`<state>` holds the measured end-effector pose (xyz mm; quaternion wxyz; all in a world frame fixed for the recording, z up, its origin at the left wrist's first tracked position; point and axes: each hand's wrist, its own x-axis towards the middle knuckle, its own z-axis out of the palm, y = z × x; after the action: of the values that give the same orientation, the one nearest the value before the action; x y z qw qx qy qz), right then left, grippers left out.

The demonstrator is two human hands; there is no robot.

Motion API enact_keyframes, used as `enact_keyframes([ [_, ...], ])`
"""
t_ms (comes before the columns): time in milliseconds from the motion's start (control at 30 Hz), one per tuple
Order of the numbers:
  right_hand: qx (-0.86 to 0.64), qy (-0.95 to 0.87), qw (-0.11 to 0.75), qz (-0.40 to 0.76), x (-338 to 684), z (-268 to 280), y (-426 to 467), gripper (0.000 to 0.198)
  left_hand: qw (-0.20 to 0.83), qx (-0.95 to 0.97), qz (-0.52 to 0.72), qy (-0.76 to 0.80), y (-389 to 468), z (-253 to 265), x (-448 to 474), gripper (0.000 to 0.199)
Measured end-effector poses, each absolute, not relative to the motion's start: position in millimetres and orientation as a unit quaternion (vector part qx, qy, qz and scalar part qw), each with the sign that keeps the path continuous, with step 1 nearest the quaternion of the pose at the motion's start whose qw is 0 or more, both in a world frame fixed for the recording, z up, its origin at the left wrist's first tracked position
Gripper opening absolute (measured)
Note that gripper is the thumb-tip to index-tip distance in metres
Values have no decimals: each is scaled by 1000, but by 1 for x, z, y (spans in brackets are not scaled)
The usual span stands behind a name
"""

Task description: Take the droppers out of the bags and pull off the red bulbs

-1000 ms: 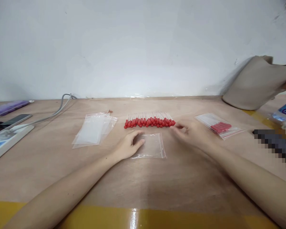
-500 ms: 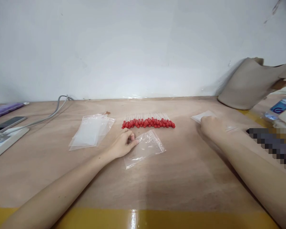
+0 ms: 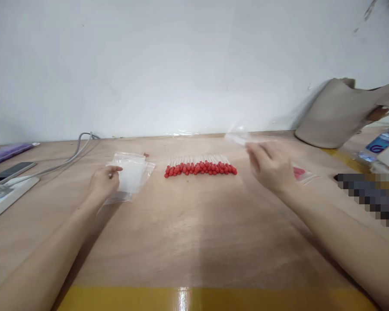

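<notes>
My left hand is over the left edge of a stack of clear zip-lock bags. Its index finger is stretched out, the other fingers are bent, and nothing shows in its grasp. Toward the back right, my right hand is raised with its fingers closed on a clear plastic bag, which is blurred by motion. Between the hands lies a row of thin pale sticks with red heads. Partly behind my right wrist rests a bag with something red inside.
On the left are a power strip, a grey cable, a phone and a purple packet. A beige bin-like container leans at the back right, beside a blue-labelled package. The wall bounds the table.
My left hand has moved left from the middle to the bag stack. The clear bag has left the middle of the table. My right hand has lifted and moved inward with a clear bag.
</notes>
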<state>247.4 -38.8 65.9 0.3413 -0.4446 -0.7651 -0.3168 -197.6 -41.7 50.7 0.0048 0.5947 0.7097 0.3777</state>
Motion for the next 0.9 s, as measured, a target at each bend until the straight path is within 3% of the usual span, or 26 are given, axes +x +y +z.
enact_keyframes([
  [133, -226, -872, 344, -265, 191, 59, -79, 27, -166, 570, 338, 730, -51, 56, -179, 19],
  [233, -177, -902, 302, -253, 160, 39, -90, 24, -233, 635, 345, 651, -66, 67, -145, 23],
  [400, -188, -926, 290, -149, 141, 16, -91, 20, -35, 824, 307, 474, -85, 62, -74, 16],
  [533, -263, -890, 369, 42, 156, 23, -86, 18, 85, 875, 282, 384, -84, 48, -33, 19],
  [633, -396, -814, 412, 99, 179, 26, -71, 20, 134, 882, 283, 353, -75, 44, -17, 19],
  [767, -531, -742, 345, 220, 205, 16, -51, 36, 176, 884, 263, 343, -66, 39, -4, 22],
  [900, -485, -769, 302, 285, 211, 8, -50, 33, 183, 886, 239, 352, -67, 32, 1, 44],
])
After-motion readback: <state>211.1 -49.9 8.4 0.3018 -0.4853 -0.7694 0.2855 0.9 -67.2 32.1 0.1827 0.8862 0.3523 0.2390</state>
